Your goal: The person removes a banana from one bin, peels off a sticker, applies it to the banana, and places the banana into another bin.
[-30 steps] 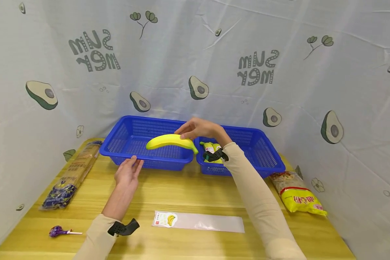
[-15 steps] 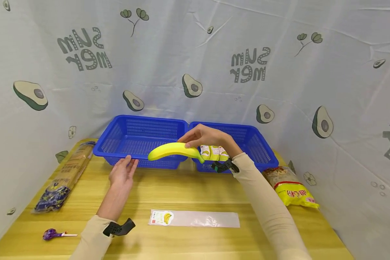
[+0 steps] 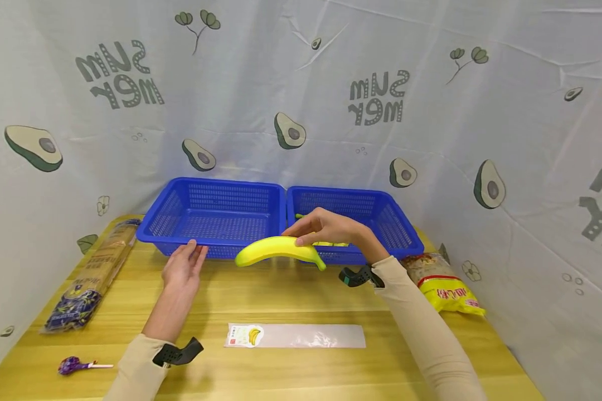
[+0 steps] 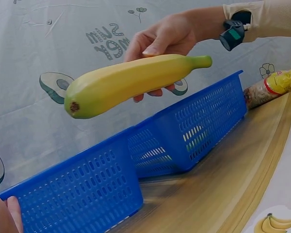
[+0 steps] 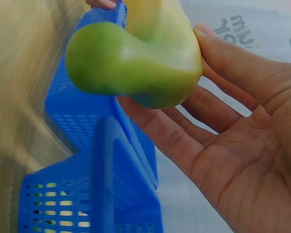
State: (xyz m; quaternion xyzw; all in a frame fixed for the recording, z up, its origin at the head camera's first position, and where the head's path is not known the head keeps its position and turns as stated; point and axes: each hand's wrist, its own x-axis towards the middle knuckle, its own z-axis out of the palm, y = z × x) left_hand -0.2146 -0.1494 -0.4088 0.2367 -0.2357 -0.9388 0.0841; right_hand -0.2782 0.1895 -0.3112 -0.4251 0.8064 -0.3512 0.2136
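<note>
Fingers (image 3: 301,227) of our right hand (image 3: 331,228) pinch the banana (image 3: 278,250) above the table (image 3: 291,301), before two baskets (image 3: 215,214); our left hand (image 3: 180,267), fingers relaxed, touches the left basket's rim. Left wrist: banana (image 4: 131,82) held aloft. Right wrist: fingertips (image 5: 208,41) curl against the banana (image 5: 136,63).

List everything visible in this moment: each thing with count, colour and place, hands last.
banana: 1, yellow with green stem, held in the air in front of the baskets
baskets: 2, blue, side by side at the table's back
yellow packets: count unclear, in the right basket, mostly hidden
banana-print bag: 1, clear, flat on the table's near middle
noodle packet: 1, yellow and red, table's right
long packet: 1, tan and dark blue, table's left
lollipop: 1, purple, near left corner
table: 1, wood
left hand: touches the left basket's front rim
right hand: holds the banana
</note>
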